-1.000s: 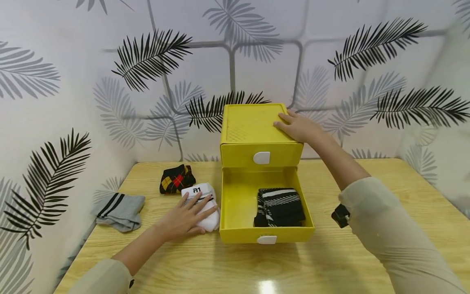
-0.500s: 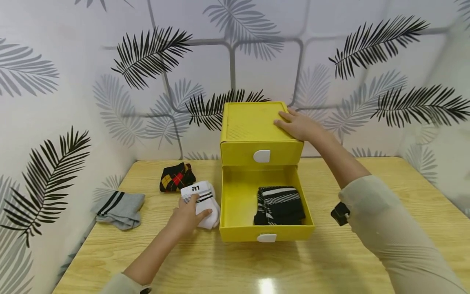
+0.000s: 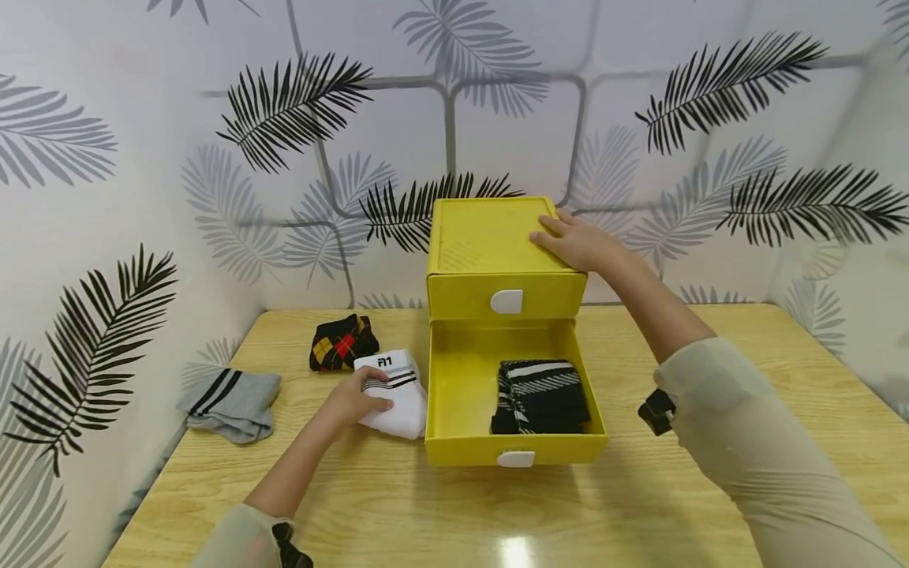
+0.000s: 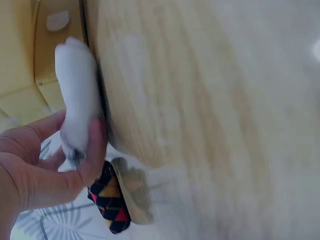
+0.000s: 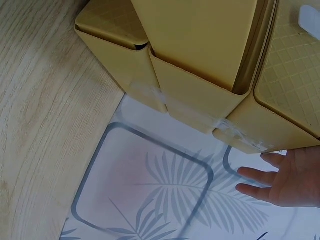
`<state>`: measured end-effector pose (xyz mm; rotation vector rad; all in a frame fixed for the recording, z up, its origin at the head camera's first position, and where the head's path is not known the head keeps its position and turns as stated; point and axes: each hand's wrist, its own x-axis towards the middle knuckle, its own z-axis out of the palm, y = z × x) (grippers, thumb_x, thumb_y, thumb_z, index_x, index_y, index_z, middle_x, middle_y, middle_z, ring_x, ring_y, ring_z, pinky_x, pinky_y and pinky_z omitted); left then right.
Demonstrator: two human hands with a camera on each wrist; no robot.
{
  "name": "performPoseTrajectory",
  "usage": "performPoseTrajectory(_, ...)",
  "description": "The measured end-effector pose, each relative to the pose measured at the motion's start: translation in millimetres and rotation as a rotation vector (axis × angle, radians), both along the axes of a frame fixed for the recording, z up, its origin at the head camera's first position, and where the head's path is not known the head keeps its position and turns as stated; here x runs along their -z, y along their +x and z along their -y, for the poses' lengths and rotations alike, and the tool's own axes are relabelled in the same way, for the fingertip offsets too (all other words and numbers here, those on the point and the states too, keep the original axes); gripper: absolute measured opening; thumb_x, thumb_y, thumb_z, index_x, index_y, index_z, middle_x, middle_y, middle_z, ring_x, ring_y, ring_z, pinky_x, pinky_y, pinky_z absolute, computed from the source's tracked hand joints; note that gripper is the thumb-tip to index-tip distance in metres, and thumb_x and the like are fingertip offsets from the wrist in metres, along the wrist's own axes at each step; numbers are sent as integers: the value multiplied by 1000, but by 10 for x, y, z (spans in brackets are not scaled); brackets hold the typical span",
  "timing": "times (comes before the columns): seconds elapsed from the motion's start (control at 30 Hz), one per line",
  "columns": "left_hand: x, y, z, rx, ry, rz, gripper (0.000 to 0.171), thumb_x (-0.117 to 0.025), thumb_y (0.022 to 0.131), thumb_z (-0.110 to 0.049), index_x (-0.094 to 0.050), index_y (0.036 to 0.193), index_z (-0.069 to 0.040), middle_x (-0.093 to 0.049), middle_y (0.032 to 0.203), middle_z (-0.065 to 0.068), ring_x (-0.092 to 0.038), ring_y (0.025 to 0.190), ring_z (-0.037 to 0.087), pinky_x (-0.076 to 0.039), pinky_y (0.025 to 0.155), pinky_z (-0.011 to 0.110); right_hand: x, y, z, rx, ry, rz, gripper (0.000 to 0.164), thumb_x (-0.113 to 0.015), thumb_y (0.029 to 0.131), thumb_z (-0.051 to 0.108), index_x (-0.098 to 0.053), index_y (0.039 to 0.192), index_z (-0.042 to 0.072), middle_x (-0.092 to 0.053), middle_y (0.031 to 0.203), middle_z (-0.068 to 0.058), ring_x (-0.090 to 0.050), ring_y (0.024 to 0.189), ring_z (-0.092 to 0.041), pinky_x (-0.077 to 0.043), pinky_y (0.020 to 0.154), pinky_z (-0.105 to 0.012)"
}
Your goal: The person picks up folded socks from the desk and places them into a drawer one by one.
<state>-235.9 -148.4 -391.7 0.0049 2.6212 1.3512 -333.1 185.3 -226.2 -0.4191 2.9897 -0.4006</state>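
Observation:
A folded pair of white socks (image 3: pixel 398 410) with black stripes lies against the left side of the yellow drawer unit (image 3: pixel 490 237). My left hand (image 3: pixel 355 401) grips the socks at their left edge; in the left wrist view the thumb and fingers pinch one end of the white socks (image 4: pixel 77 95). On the top right edge of the unit rests my right hand (image 3: pixel 578 243), fingers extended. The pulled-out drawer (image 3: pixel 450 394) below contains folded black-and-white socks (image 3: pixel 545 398) on its right side. In the right wrist view the right hand (image 5: pixel 292 177) is beside the unit's upper tier.
Folded argyle socks (image 3: pixel 344 344) in black, red and yellow lie behind the white pair. Farther left, grey socks (image 3: pixel 230 404) with black stripes sit near the table's left edge. The upper drawer (image 3: pixel 465 298) is closed. A leaf-patterned wall (image 3: pixel 511 150) rises behind the wooden table (image 3: pixel 682 489).
The left hand, earlier spread flat over the white socks, has drawn back to their left edge and now grips them. The socks have turned slightly. The right hand stays in place.

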Motion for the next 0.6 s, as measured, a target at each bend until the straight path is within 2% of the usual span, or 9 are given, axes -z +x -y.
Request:
performPoseTrajectory(0.1,-18,-29,59,6,162,125,41,-60,73,-4,-50,112,-9,-41,111,14,-46,74,20,-44,57,31,-1,-7,-5,0,-7,6,66,-20,82,55,-7,134,16,6,135,-10,-1,118,-36,-6,88,-54)
performPoseTrajectory(0.17,-28,-39,96,26,242,192,44,-57,74,-1,-48,116,-9,-42,106,13,-46,66,17,-43,59,31,1,-11,-14,2,-16,7,66,-20,82,55,-7,134,16,6,135,-10,0,118,-35,-5,88,-54)
performPoseTrajectory(0.27,-29,-41,157,61,332,241,50,-56,74,1,-43,121,-11,-40,109,14,-47,66,17,-43,64,34,2,-15,-23,8,-25,10,66,-20,82,55,-6,134,17,6,136,-9,1,119,-34,-5,89,-54)
performPoseTrajectory(0.4,-41,6,231,75,418,249,56,-57,74,1,-38,124,-15,-30,122,18,-50,79,21,-41,70,38,7,-18,-24,2,-33,6,66,-20,82,55,-7,134,16,6,136,-8,0,119,-34,-5,89,-53)
performPoseTrajectory(0.6,-163,129,283,88,502,197,59,-56,75,0,-33,127,-14,-33,120,19,-49,85,24,-41,72,38,23,-28,-19,6,-39,11,66,-20,82,56,-6,134,18,7,136,-7,0,119,-34,-5,89,-53)
